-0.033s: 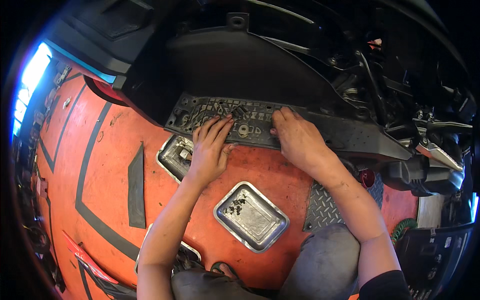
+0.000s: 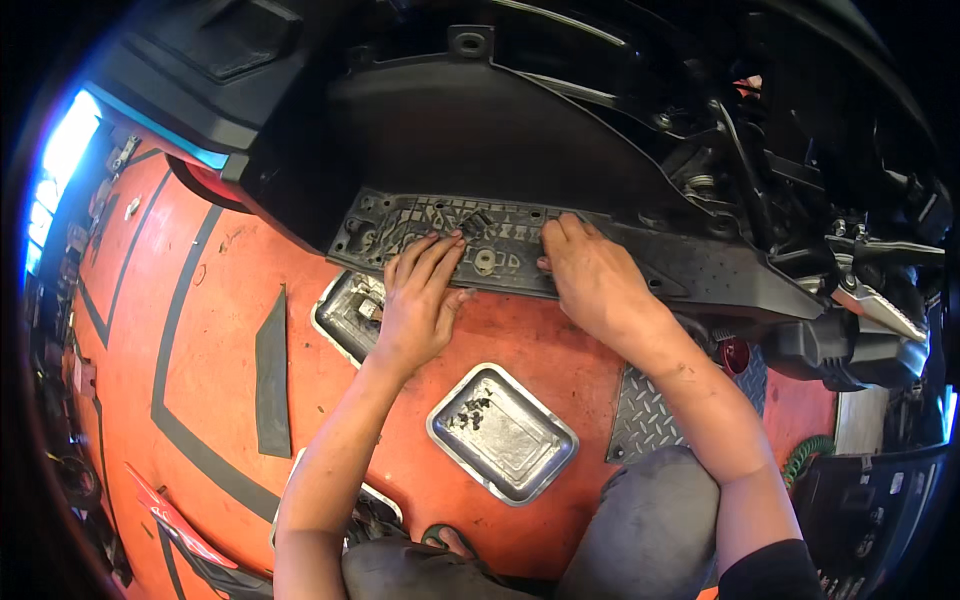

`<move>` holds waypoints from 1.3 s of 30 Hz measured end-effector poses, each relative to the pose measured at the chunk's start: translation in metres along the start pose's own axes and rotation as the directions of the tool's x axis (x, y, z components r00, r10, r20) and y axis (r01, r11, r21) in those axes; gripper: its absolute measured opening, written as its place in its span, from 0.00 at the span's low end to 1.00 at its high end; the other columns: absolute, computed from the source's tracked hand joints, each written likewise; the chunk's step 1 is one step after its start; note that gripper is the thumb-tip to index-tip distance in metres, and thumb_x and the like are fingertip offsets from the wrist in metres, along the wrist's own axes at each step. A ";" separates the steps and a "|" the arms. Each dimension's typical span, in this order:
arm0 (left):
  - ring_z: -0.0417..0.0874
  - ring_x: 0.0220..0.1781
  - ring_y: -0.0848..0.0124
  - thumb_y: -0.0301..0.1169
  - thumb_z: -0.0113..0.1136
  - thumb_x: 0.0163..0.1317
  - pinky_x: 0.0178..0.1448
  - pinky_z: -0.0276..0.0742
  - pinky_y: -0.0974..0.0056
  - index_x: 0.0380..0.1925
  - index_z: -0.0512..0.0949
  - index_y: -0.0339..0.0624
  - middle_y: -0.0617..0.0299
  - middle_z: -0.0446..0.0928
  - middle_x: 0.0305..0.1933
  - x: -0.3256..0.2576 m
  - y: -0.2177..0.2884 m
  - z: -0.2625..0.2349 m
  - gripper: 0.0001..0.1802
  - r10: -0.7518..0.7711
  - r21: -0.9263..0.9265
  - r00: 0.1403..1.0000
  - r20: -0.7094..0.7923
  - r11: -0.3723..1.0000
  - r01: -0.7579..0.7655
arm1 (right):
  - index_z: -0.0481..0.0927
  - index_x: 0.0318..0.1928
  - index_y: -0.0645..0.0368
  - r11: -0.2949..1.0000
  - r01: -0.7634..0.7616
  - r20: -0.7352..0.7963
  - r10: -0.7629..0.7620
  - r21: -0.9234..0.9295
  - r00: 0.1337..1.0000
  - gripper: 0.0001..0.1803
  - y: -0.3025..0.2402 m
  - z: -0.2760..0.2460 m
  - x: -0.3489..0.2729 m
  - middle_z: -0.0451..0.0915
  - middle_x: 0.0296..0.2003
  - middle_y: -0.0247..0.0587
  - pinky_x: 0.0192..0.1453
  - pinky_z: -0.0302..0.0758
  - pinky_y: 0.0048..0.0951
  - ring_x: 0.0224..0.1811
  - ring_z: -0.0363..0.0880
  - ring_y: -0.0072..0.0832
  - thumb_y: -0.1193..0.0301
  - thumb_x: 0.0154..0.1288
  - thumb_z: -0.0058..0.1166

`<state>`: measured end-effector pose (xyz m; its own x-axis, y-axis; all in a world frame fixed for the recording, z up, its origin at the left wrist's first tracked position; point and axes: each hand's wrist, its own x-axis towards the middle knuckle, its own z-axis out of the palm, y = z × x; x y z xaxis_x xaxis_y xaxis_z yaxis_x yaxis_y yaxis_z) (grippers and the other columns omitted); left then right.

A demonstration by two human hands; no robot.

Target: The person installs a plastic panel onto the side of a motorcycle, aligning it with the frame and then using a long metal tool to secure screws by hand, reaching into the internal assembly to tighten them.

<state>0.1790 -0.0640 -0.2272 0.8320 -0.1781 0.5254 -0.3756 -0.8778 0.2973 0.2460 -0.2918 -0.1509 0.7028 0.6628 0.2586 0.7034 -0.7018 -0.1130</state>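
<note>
A black scooter's footboard (image 2: pixel 520 275) with a dusty raised pattern runs across the middle. My left hand (image 2: pixel 420 290) lies on its left half, fingers stretched out and fingertips touching the surface. My right hand (image 2: pixel 597 275) presses on the board further right, its fingers curled down and drawn together. Whatever these fingers may hold is hidden beneath them. Between my hands, a pale round washer-like piece (image 2: pixel 485 262) sits on the board. Just beyond it is a small dark block-like piece (image 2: pixel 480 222), whose kind I cannot make out.
Below the board, a metal tray (image 2: pixel 508 452) with several small dark fasteners stands on the orange floor (image 2: pixel 225 330). Another tray (image 2: pixel 335 325) is partly under the board's edge. A long dark rubber strip (image 2: pixel 271 385) lies left. Body panels (image 2: pixel 450 130) rise behind the footboard.
</note>
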 end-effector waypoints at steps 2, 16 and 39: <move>0.65 0.72 0.53 0.35 0.62 0.58 0.74 0.53 0.47 0.65 0.71 0.40 0.54 0.69 0.69 0.001 0.004 -0.001 0.32 -0.013 -0.021 1.000 0.001 1.000 0.013 | 0.75 0.41 0.68 0.998 -0.006 -0.020 0.005 -0.069 1.000 0.11 -0.001 0.003 -0.001 0.77 0.43 0.56 0.44 0.83 0.39 0.46 0.81 0.46 0.71 0.66 0.53; 0.61 0.75 0.53 0.42 0.64 0.61 0.75 0.53 0.47 0.68 0.70 0.51 0.53 0.65 0.71 0.010 -0.006 -0.009 0.34 -0.020 -0.046 0.996 0.085 0.999 0.024 | 0.76 0.44 0.69 0.991 -0.101 0.079 0.107 -0.086 0.991 0.17 -0.011 -0.009 0.004 0.80 0.41 0.59 0.48 0.81 0.47 0.44 0.83 0.53 0.64 0.66 0.51; 0.76 0.57 0.49 0.34 0.60 0.65 0.62 0.72 0.52 0.52 0.77 0.35 0.47 0.78 0.49 -0.124 -0.030 -0.041 0.19 -0.299 -0.114 0.951 -0.083 0.951 0.289 | 0.74 0.45 0.65 0.982 0.070 0.163 -0.041 -0.173 0.986 0.10 -0.004 -0.009 0.016 0.82 0.40 0.57 0.45 0.79 0.51 0.43 0.82 0.55 0.69 0.73 0.46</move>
<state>0.0704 0.0020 -0.2688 0.8691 0.1301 0.4772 -0.1635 -0.8349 0.5255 0.2535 -0.2812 -0.1382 0.6810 0.7249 0.1034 0.7216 -0.6884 0.0733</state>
